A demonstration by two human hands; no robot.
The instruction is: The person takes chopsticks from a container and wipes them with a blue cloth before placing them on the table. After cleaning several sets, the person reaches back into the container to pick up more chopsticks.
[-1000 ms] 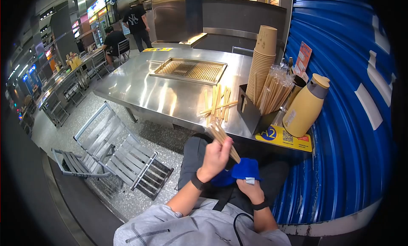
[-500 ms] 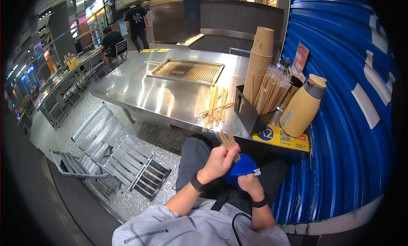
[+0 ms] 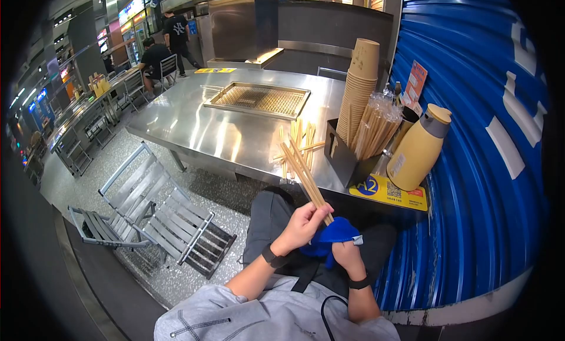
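My left hand is closed around a bundle of wooden chopsticks. They tilt up and away over the table's near edge, and their lower ends meet a blue cloth item, perhaps a pouch. Closed on that item is my right hand, just below and to the right, above my lap. Beyond the held bundle, more chopsticks lie crossed in a loose pile on the steel table. How far the held ends reach into the blue cloth is hidden.
A black holder carries stacked paper cups and wrapped chopsticks. Right of it stands a yellow jug near the blue shutter wall. A grill grate is set in the table. Folding chairs stand left.
The chopsticks in my left hand were blurred and looked shorter; they now show sharply, reaching farther over the table edge. A standing person in the background has shifted left.
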